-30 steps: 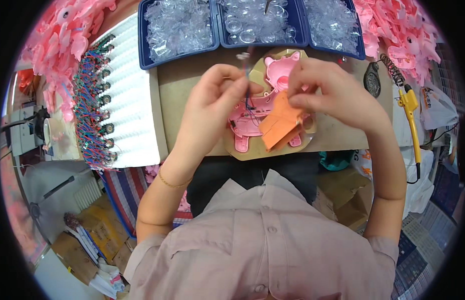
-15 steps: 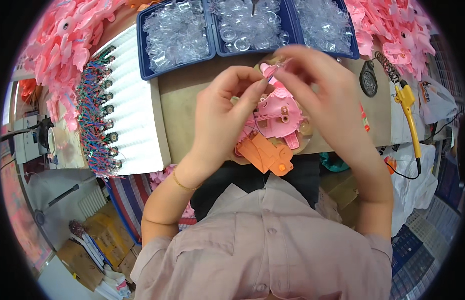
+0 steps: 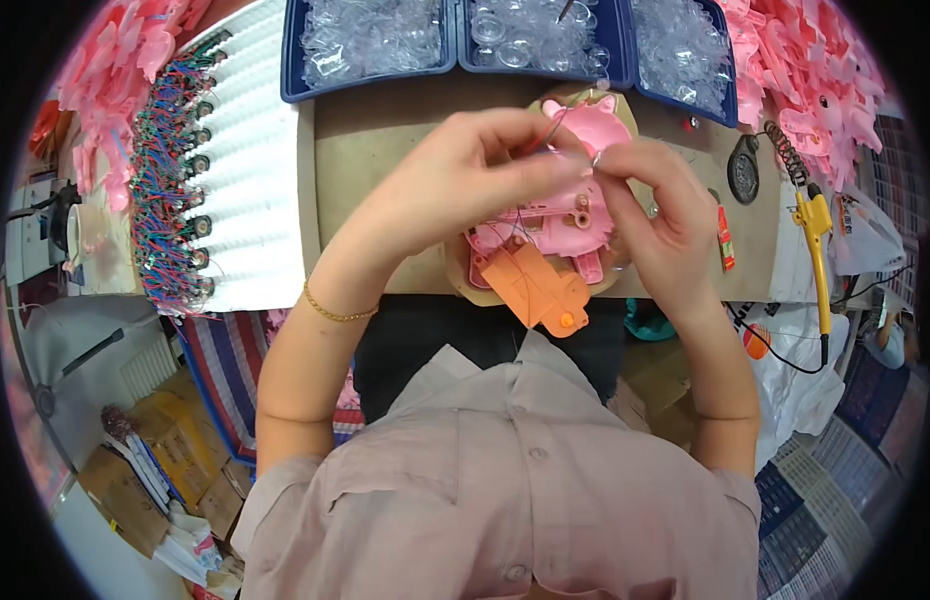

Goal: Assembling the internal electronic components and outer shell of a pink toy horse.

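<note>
A pink plastic toy shell with an animal-shaped outline lies on the bench in front of me, its inner posts facing up. An orange plastic box with a round knob rests against its near side, and thin dark wires run between them. Over the shell, my left hand is closed in a pinch, with a thin wire rising from its fingers. My right hand pinches close beside those fingertips. A tiny shiny bit shows at its tips, too small to name.
Blue trays of clear plastic parts stand at the back. On the left lies a white foam board lined with wired round parts. A yellow-handled soldering iron, a red tube and heaped pink parts are on the right.
My hands have come together, fingertips now meeting above the shell; the left has moved right and its wrist has turned. The whole view has shifted, so the bench sits higher in it.
</note>
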`<state>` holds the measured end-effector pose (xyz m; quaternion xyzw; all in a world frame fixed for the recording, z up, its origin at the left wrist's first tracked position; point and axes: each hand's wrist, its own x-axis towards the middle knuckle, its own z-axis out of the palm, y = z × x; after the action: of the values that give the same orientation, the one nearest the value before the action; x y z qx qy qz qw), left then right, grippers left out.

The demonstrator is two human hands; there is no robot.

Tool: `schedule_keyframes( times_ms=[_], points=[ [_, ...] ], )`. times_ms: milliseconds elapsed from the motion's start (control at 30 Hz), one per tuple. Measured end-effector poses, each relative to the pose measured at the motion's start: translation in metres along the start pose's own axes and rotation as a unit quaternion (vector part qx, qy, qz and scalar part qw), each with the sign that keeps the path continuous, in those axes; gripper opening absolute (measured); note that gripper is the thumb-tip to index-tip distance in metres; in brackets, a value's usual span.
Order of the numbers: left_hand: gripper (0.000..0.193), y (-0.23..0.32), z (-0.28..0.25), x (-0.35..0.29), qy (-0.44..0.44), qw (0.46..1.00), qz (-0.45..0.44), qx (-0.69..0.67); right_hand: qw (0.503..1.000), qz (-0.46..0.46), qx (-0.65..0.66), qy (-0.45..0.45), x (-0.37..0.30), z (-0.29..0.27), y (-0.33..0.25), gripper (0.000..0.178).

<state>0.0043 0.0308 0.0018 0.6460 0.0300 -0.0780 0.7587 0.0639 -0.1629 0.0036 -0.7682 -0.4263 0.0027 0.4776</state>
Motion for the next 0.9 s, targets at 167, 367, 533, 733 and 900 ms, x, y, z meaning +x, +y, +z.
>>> schedule_keyframes(
  times_ms=[167, 367, 533, 733, 900],
  points=[
    [0.030, -0.003, 0.011, 0.011, 0.091, 0.989, 0.076, 0.091, 0.996, -0.075, -0.019, 0.050, 0.014, 0.009, 0.003, 0.016],
    [0.023, 0.011, 0.019, 0.006, 0.127, 0.989, 0.048, 0.053, 0.991, -0.086, -0.057, 0.085, 0.019, 0.014, 0.007, 0.015],
    [0.022, 0.000, 0.011, 0.012, 0.158, 0.985, 0.066, -0.035, 0.985, 0.067, 0.093, 0.130, 0.012, 0.021, -0.002, 0.020],
    [0.021, -0.020, -0.013, 0.004, 0.247, 0.959, -0.004, -0.137, 0.966, -0.152, -0.208, -0.031, -0.035, -0.006, -0.015, 0.023],
    [0.029, -0.019, 0.001, 0.005, 0.235, 0.960, 0.051, -0.146, 0.997, -0.016, -0.061, -0.054, -0.039, -0.016, -0.015, 0.020]
  ],
)
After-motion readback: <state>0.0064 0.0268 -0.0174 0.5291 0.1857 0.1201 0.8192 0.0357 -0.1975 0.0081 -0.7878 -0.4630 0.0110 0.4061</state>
